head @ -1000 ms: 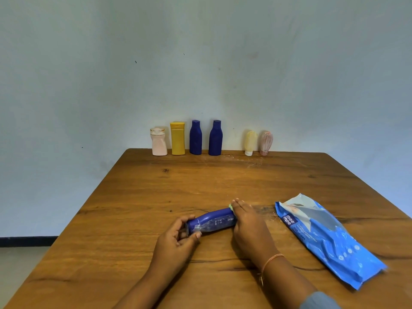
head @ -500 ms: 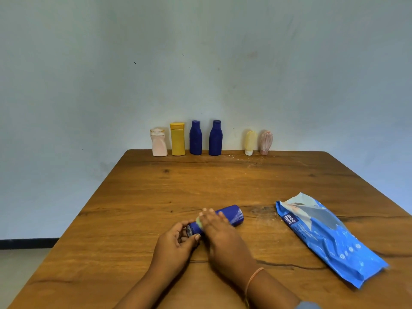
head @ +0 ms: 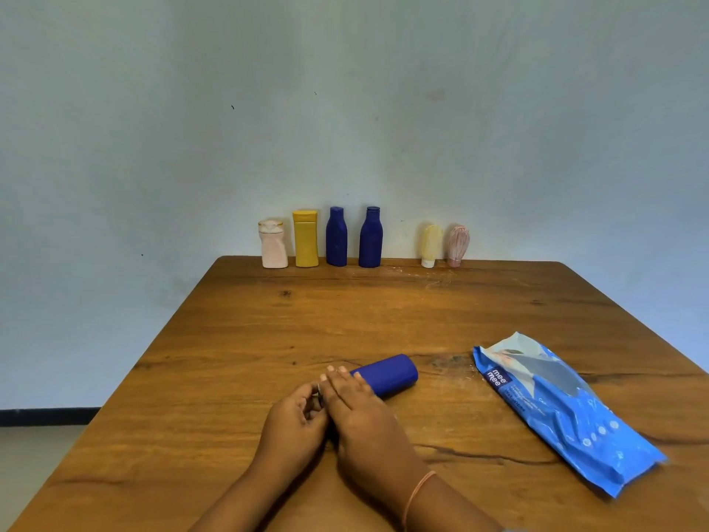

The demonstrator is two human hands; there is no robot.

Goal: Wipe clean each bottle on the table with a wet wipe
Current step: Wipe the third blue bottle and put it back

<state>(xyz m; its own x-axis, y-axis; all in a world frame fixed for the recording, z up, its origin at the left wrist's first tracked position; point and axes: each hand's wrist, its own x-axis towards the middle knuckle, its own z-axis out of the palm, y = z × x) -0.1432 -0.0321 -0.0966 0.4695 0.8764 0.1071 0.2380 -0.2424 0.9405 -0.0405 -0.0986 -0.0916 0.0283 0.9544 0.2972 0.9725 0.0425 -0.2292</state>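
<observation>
Fingers of our left hand (head: pixel 297 424) curl round the cap end of the blue bottle (head: pixel 387 374), which lies toward the bench's (head: pixel 345 312) front edge, base pointing far-right; our right hand (head: pixel 360 412) presses flat-fingered across it.

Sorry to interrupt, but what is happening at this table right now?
A person is working on a blue bottle lying on its side on the wooden table. The left hand grips one end while the right hand lies flat over its body. A blue wipes pack lies to the right; six more bottles stand along the far edge.
</observation>
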